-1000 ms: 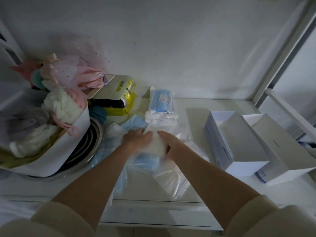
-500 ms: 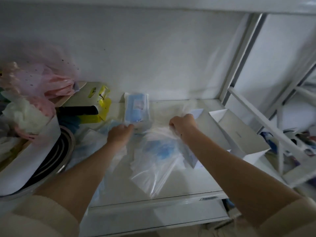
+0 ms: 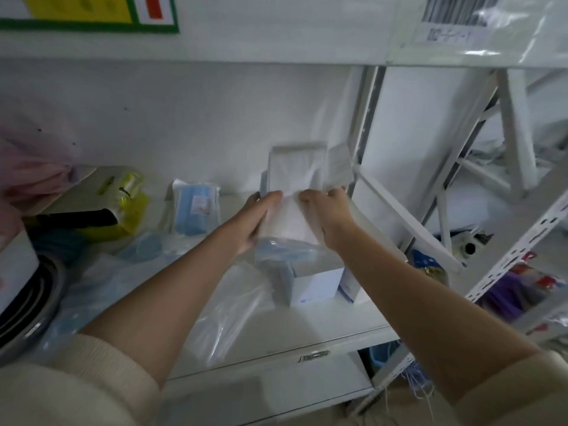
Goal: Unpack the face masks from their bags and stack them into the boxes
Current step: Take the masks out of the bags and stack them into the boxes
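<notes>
My left hand point(image 3: 256, 215) and my right hand point(image 3: 327, 212) both grip a clear plastic bag point(image 3: 290, 222) of face masks, raised above the shelf. White mask backs show through its upper part and blue masks point(image 3: 282, 253) sag at its bottom. The bag hangs over an open white box point(image 3: 316, 284) with blue print; a second white box point(image 3: 353, 290) stands just right of it, mostly hidden by my right forearm. Another sealed pack of blue masks point(image 3: 196, 210) leans against the back wall at the left. Loose blue masks point(image 3: 144, 247) lie on the shelf near it.
Empty clear bags point(image 3: 227, 309) lie on the white shelf point(image 3: 307, 336). A yellow-and-black package point(image 3: 123, 207), a pink fabric bundle point(image 3: 33, 167) and a metal bowl point(image 3: 27, 305) crowd the left. The rack's white upright point(image 3: 365, 124) and diagonal braces point(image 3: 408, 222) stand right.
Both hands have lifted the mask bag off the shelf and carried it rightward over the open box. The camera has tilted up and right.
</notes>
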`<act>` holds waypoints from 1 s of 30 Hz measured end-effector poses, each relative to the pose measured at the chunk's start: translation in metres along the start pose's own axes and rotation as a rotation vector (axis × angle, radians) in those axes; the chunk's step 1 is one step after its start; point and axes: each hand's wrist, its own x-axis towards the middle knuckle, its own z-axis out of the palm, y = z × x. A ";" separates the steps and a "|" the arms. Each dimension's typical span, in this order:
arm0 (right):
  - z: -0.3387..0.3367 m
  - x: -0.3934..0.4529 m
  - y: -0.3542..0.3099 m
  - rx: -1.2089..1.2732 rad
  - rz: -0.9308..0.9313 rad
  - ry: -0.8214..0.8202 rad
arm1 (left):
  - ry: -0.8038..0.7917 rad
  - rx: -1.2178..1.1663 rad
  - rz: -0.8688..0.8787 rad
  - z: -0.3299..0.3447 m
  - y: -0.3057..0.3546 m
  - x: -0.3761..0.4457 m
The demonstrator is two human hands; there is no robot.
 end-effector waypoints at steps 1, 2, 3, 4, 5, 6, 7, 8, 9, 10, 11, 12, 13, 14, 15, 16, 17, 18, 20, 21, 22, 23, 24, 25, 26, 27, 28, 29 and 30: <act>-0.003 0.000 0.000 0.044 0.023 -0.027 | 0.025 0.034 0.052 0.008 0.001 0.000; -0.006 0.000 0.000 0.103 0.050 -0.062 | 0.064 0.068 0.101 0.017 0.002 0.000; -0.009 0.000 -0.001 0.149 0.067 -0.097 | 0.084 0.088 0.131 0.024 0.003 0.000; -0.011 0.001 -0.001 0.169 0.072 -0.122 | 0.083 0.103 0.146 0.029 0.004 0.001; -0.013 0.003 0.001 0.160 0.068 -0.124 | 0.069 0.111 0.150 0.031 0.004 0.002; -0.016 0.004 0.001 0.126 0.048 -0.092 | 0.057 0.125 0.155 0.032 0.004 0.002; -0.019 0.007 0.001 0.074 0.008 -0.028 | 0.064 0.154 0.157 0.030 0.003 0.004; -0.023 0.009 -0.001 0.014 -0.054 0.053 | 0.096 0.211 0.164 0.025 0.001 0.007; -0.027 0.010 -0.003 -0.040 -0.122 0.139 | 0.142 0.263 0.174 0.021 0.000 0.009; -0.030 0.011 -0.005 -0.072 -0.190 0.216 | 0.197 0.306 0.176 0.017 -0.002 0.011; -0.031 0.011 -0.006 -0.084 -0.238 0.270 | 0.241 0.331 0.169 0.014 -0.004 0.011; -0.031 0.012 -0.003 -0.093 -0.268 0.293 | 0.275 0.375 0.143 0.011 -0.006 0.012; -0.029 0.014 0.002 -0.110 -0.277 0.302 | 0.299 0.447 0.107 0.009 -0.009 0.011; -0.025 0.016 0.009 -0.139 -0.275 0.298 | 0.297 0.532 0.060 0.006 -0.014 0.010; -0.021 0.020 0.018 -0.188 -0.265 0.283 | 0.265 0.585 0.010 0.005 -0.019 0.008; -0.017 0.021 0.029 -0.259 -0.260 0.255 | 0.217 0.603 -0.046 0.004 -0.024 0.005; -0.013 0.021 0.039 -0.332 -0.268 0.220 | 0.165 0.603 -0.092 0.004 -0.030 0.001; -0.010 0.020 0.048 -0.400 -0.284 0.182 | 0.127 0.596 -0.124 0.005 -0.034 -0.002; -0.005 0.018 0.062 -0.511 -0.297 0.108 | 0.105 0.552 -0.138 0.008 -0.039 -0.005; -0.002 0.016 0.067 -0.536 -0.287 0.074 | 0.105 0.524 -0.129 0.008 -0.041 -0.005; 0.000 0.016 0.070 -0.533 -0.263 0.046 | 0.107 0.506 -0.118 0.007 -0.042 -0.004; 0.002 0.016 0.073 -0.513 -0.226 0.017 | 0.110 0.496 -0.109 0.007 -0.043 -0.002; 0.004 0.016 0.074 -0.492 -0.189 -0.009 | 0.112 0.501 -0.103 0.006 -0.044 -0.001; 0.006 0.017 0.075 -0.472 -0.157 -0.022 | 0.115 0.507 -0.098 0.006 -0.045 0.000; 0.005 0.017 0.075 -0.443 -0.148 -0.013 | 0.121 0.513 -0.096 0.007 -0.046 0.000; 0.005 0.019 0.075 -0.414 -0.161 0.014 | 0.129 0.518 -0.097 0.007 -0.046 0.001; 0.004 0.020 0.074 -0.389 -0.181 0.047 | 0.137 0.523 -0.100 0.007 -0.047 0.001; 0.004 0.021 0.072 -0.374 -0.201 0.073 | 0.144 0.522 -0.097 0.007 -0.048 0.001; 0.003 0.023 0.072 -0.375 -0.204 0.066 | 0.146 0.515 -0.088 0.006 -0.048 0.001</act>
